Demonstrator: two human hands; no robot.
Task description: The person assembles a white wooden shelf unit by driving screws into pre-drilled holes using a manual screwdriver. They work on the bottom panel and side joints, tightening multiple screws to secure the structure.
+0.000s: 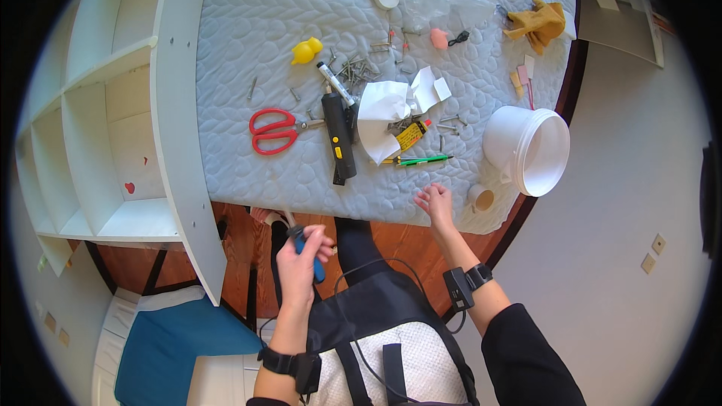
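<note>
My left hand [299,262] is closed round a pair of blue-handled pliers [298,239], just off the table's front edge, with the metal end pointing away from me. My right hand [436,204] hovers at the front edge with loosely bent fingers apart and nothing visible in them. A short cardboard tube [481,197] stands to its right. Beyond it lie a green pen [426,160] and a yellow-and-black glue tube [412,137]. A black cordless screwdriver [338,139], red-handled scissors [274,131] and crumpled white paper [382,109] rest further in, beside several loose screws [355,71].
A white shelf unit [177,105] stands along the left. At the right edge a white bucket [504,143] lies tipped on its side. Yellow work gloves [538,24], clear plastic [444,0], a marker [336,83] and a yellow figure [307,50] lie on the quilted grey cover [233,37].
</note>
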